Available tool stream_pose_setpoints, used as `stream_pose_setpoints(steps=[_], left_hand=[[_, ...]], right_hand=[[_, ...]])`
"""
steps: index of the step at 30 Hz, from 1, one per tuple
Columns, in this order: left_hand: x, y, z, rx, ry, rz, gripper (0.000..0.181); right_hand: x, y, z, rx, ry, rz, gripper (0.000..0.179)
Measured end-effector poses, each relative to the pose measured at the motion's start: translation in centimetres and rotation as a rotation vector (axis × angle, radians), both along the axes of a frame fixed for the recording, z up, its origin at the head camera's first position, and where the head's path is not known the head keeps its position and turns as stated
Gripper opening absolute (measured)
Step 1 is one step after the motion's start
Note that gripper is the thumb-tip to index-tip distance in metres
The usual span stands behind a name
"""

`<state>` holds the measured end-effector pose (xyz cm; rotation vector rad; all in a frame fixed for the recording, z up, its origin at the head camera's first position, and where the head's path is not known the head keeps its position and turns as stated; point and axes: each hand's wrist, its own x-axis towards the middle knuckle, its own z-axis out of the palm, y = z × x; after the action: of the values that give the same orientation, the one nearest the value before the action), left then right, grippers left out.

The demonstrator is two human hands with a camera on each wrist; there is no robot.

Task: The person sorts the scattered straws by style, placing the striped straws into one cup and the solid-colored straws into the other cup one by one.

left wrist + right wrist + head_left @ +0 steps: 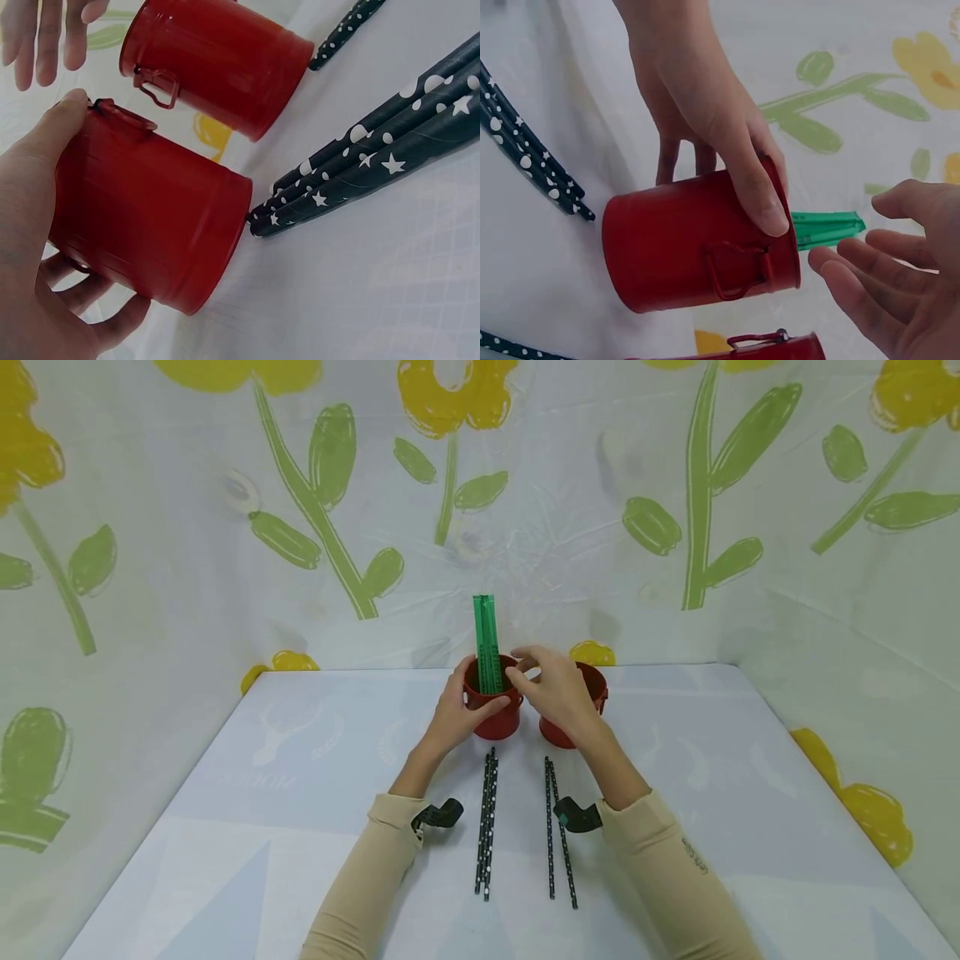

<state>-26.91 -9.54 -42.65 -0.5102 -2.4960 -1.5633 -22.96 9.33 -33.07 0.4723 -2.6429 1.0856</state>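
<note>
Head view: gripping red bucket (501,722) with left hand (457,708), likely for steadiness; holding nothing in relaxed right hand (557,690).

Before me lies a white table (322,852) with pale blue patches (228,897); beyond it and along both sides I see a white sheet (555,527) printed with yellow flowers (450,412), green stems (699,485) and leaves (757,435).

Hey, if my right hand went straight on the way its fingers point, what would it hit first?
Probably the green packets standing in the red bucket that your left hand holds; the bucket itself could come first, since depth is unclear.
</note>
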Motion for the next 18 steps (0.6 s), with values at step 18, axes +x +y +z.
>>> stream_pose_setpoints(steps=[18], left_hand=[[0.0,-0.2,-0.1,0.003,0.005,-0.005,0.086]], right_hand=[[1.8,2.4,-2.1,-0.117,0.162,0.095,0.037]])
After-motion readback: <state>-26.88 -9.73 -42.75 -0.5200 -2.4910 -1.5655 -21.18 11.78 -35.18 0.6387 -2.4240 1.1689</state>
